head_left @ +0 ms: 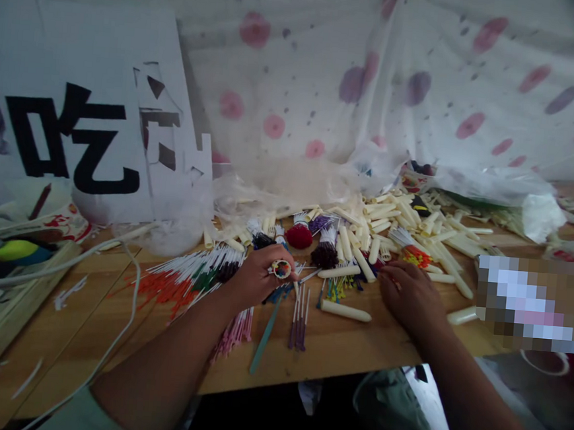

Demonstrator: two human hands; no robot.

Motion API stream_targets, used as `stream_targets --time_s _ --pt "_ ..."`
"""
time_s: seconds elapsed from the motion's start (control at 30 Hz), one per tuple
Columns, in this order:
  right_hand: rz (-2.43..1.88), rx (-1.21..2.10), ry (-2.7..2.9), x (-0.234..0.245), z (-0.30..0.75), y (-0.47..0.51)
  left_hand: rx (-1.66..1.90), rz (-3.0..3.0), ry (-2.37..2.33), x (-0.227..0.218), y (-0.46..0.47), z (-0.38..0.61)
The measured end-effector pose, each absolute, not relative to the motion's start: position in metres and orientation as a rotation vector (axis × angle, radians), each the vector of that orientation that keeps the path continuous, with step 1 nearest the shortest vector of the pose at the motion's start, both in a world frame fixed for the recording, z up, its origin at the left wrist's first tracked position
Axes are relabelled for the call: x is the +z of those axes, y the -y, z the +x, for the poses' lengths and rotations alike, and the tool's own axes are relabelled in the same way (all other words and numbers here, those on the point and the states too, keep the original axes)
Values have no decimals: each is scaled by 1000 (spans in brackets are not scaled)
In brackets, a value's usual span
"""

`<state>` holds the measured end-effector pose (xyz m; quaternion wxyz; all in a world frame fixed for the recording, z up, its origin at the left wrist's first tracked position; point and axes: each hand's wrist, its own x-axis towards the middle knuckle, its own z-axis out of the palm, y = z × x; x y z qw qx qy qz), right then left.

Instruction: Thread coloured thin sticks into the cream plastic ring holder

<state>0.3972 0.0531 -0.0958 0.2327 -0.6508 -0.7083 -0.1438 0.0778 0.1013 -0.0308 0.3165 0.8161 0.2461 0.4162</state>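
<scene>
My left hand (261, 274) is curled into a closed grip around a small round bundle of coloured sticks (281, 268), its end facing me. My right hand (409, 293) rests palm down on the wooden table (336, 351), fingers bent and pressed among thin coloured sticks (337, 288); what they pinch is too small to name. Between the hands lie cream-coloured tubes (346, 310) and loose purple sticks (300, 319). Bundled sticks with red and dark tips (299, 236) stand just beyond the hands.
A large heap of cream tubes (418, 225) covers the back right. Orange and white sticks (177, 279) fan out at left. A white cable (126, 295) crosses the table. A spotted sheet (377, 83) and a sign (74, 138) stand behind. A paper bowl (43, 219) sits at left.
</scene>
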Motion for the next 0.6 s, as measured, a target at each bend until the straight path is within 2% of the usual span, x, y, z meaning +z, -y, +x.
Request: stream_targets --time_s 0.17,0.47,0.6 --pt "-1518 -279 1961 -88 373 -46 1077 2167 -673 -29 -102 78" --pt "-1582 -242 2272 -78 351 -63 1088 2184 -727 -27 -102 78" --pt "-1447 -200 2265 -78 358 -64 1101 2181 -702 -28 -104 77"
